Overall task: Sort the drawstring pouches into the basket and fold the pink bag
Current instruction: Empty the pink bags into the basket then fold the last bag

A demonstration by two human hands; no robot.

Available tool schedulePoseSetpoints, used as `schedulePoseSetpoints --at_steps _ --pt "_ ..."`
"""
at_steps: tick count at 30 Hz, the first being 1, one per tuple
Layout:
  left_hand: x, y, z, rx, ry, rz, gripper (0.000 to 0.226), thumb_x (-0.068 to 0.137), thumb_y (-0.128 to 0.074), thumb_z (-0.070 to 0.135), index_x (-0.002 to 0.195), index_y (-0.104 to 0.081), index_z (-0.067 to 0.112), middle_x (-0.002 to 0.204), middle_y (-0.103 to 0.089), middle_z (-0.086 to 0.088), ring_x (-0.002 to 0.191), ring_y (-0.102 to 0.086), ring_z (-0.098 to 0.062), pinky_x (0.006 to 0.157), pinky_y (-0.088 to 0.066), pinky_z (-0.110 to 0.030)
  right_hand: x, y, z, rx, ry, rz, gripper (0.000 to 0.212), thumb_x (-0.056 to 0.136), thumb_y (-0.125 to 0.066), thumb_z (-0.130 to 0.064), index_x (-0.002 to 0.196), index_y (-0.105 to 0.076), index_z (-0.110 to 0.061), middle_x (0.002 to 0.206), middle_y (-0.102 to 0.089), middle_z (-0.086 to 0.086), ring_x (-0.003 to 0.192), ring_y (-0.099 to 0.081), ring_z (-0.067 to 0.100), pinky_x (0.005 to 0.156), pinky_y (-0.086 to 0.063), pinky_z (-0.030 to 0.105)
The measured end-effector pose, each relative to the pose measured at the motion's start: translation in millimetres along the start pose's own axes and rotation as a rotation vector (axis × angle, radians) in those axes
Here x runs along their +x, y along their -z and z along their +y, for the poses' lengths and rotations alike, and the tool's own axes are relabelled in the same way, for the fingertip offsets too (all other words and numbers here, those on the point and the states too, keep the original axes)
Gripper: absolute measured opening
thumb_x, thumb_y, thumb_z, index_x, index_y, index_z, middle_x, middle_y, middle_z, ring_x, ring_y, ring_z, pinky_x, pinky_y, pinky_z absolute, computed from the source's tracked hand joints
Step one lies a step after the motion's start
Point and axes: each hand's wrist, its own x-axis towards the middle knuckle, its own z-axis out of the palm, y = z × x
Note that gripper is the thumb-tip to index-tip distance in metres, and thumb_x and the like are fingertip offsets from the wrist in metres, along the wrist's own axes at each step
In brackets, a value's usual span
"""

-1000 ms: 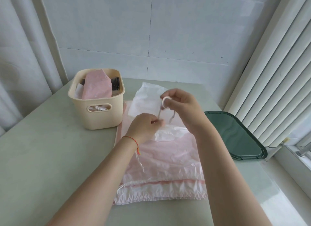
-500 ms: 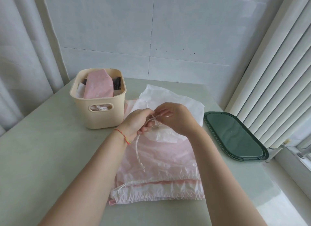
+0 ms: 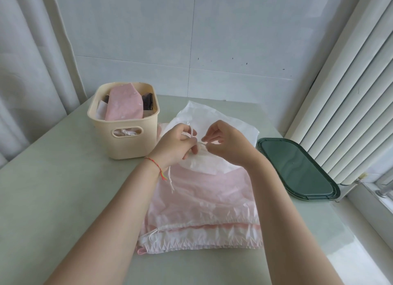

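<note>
A: What was held by the hands?

B: A thin white drawstring (image 3: 192,134) was gripped in the curled fingers of the left hand (image 3: 173,145), one end standing up above the fist and the other hanging below the wrist. The cord's other part was pinched between thumb and fingertip of the right hand (image 3: 226,143), the remaining fingers being loosely bent.

A: Where was the pouch found?

B: A white drawstring pouch (image 3: 212,136) was seen under both hands, laid upon the pink bag (image 3: 202,199), which was spread flat on the counter (image 3: 53,199).

A: And the basket?

B: The cream basket (image 3: 124,140) was placed left of the bag, just beside it, with a pink pouch (image 3: 124,104) and darker items inside. A dark green lid (image 3: 297,168) was noted at the right.
</note>
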Motion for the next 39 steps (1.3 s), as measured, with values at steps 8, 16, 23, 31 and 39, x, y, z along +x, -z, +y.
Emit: schedulePoseSetpoints --at_steps 8,16,23,31,39 --pt "1 -1 -2 0.194 -0.05 0.074 0.016 0.093 -0.062 0.021 0.095 -0.047 0.017 0.054 -0.066 0.011 0.045 -0.049 -0.003 0.049 -0.038 -0.013 0 -16 -12 0.007 -0.011 0.007 0.012 0.083 -0.066 -0.007 0.088 -0.056 -0.013 0.07 -0.073 -0.003 0.074 -0.069 0.012 0.069 -0.053 0.035" --pt "2 5 -3 0.278 -0.047 0.169 0.014 0.077 -0.076 0.03 0.068 -0.073 0.019 0.064 -0.072 0.005 0.065 -0.067 -0.01 0.066 -0.049 -0.023 3 -21 -11 -0.077 0.006 0.106 0.019 0.085 -0.066 -0.008 0.077 -0.056 -0.023 0.071 -0.073 -0.006 0.069 -0.069 0.007 0.054 -0.044 0.016" --pt "-3 1 0 0.401 -0.035 0.089 0.017 0.08 -0.075 0.038 0.073 -0.076 0.022 0.076 -0.073 0.001 0.074 -0.063 -0.013 0.067 -0.047 -0.028 5 -20 -9 -0.182 -0.019 0.137 0.017 0.084 -0.063 -0.008 0.085 -0.069 -0.024 0.076 -0.071 -0.009 0.075 -0.066 0.009 0.066 -0.053 0.026" --pt "-2 -3 -2 0.415 -0.058 0.112 0.025 0.084 -0.067 0.029 0.07 -0.071 0.009 0.064 -0.064 -0.002 0.06 -0.05 -0.012 0.057 -0.037 -0.025 1 -21 -22 -0.435 -0.011 -0.028 0.035 0.089 -0.043 -0.003 0.106 -0.071 -0.012 0.107 -0.067 0.006 0.097 -0.06 0.023 0.083 -0.051 0.037" --pt "-3 -7 0 0.451 -0.138 0.094 0.008 0.083 -0.069 0.025 0.077 -0.072 0.02 0.067 -0.064 0.011 0.067 -0.057 -0.006 0.057 -0.04 -0.015 3 -11 -12 -0.397 -0.097 -0.018 0.017 0.097 -0.052 -0.013 0.103 -0.068 -0.014 0.104 -0.066 0.003 0.097 -0.059 0.021 0.083 -0.051 0.035"
